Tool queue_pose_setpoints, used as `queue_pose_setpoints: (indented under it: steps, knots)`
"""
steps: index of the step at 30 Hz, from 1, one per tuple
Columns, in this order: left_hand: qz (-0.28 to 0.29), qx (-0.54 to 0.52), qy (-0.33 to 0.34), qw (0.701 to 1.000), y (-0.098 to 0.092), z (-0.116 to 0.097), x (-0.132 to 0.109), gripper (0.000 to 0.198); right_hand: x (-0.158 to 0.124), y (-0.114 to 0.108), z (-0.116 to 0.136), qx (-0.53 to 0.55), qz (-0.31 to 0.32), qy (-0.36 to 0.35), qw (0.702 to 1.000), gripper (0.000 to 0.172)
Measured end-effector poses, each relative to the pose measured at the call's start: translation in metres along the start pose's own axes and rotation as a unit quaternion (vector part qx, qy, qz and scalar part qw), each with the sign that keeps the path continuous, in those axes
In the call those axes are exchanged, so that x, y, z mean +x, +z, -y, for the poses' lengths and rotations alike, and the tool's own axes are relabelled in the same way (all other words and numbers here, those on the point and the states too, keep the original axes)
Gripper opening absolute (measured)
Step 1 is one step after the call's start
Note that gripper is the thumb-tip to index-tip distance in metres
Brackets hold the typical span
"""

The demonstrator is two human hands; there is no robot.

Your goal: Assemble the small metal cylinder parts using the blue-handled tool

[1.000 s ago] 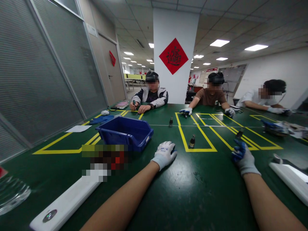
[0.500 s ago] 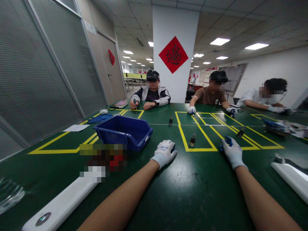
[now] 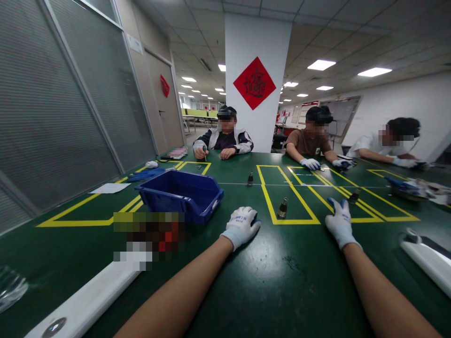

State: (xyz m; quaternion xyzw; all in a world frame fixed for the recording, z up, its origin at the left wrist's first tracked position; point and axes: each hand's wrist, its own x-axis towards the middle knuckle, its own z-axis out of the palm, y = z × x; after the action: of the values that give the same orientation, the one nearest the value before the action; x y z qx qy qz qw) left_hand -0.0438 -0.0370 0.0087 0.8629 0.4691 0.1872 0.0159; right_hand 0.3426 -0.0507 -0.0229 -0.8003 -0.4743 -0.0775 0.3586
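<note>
My left hand (image 3: pixel 241 225), in a white glove with blue palm, rests on the green table (image 3: pixel 275 277) with its fingers curled under, nothing visible in them. My right hand (image 3: pixel 339 222), gloved the same, lies flat on the table with fingers stretched forward, empty. A small dark metal part (image 3: pixel 282 208) stands upright on the yellow tape line between my hands, closer to the left one. Another small part (image 3: pixel 353 195) lies just beyond my right fingertips. A third (image 3: pixel 250 178) stands farther back.
A blue plastic bin (image 3: pixel 181 194) sits left of my left hand. White flat devices lie at the near left (image 3: pixel 88 305) and right edge (image 3: pixel 428 263). Three people sit across the table working with gloved hands. Yellow tape rectangles mark the tabletop.
My right hand has come down from a raised, curled pose and moved left, settling flat on the table. My left hand has stayed put.
</note>
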Motion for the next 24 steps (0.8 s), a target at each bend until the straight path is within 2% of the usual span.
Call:
queue_pose_setpoints:
  steps: [3, 6, 10, 14, 19, 22, 24]
  knots:
    - [0.004, -0.005, 0.001, 1.000, 0.001, 0.001, 0.000, 0.041, -0.002, 0.001, 0.007, -0.012, 0.010, -0.023, 1.000, 0.072]
    - [0.012, -0.016, -0.014, 1.000, 0.001, -0.001, 0.002, 0.047, -0.011, 0.003, 0.025, 0.007, 0.028, -0.117, 0.993, 0.072]
    - [0.013, -0.042, -0.024, 0.999, 0.002, -0.005, 0.008, 0.065, -0.030, 0.012, 0.059, 0.039, 0.097, -0.236, 0.966, 0.076]
    - [0.008, -0.068, -0.017, 0.998, 0.005, -0.005, 0.011, 0.083, -0.039, 0.026, 0.084, 0.047, 0.180, -0.255, 0.949, 0.079]
    - [-0.003, -0.105, -0.008, 0.994, 0.010, -0.002, 0.014, 0.098, -0.059, 0.035, 0.109, 0.096, 0.205, -0.299, 0.927, 0.077]
    - [-0.002, -0.118, 0.007, 0.993, 0.014, 0.003, 0.016, 0.097, -0.085, 0.039, 0.137, 0.155, 0.232, -0.359, 0.890, 0.074]
    - [0.013, -0.121, 0.016, 0.992, 0.018, 0.006, 0.018, 0.088, -0.101, 0.041, 0.154, 0.186, 0.239, -0.378, 0.875, 0.070]
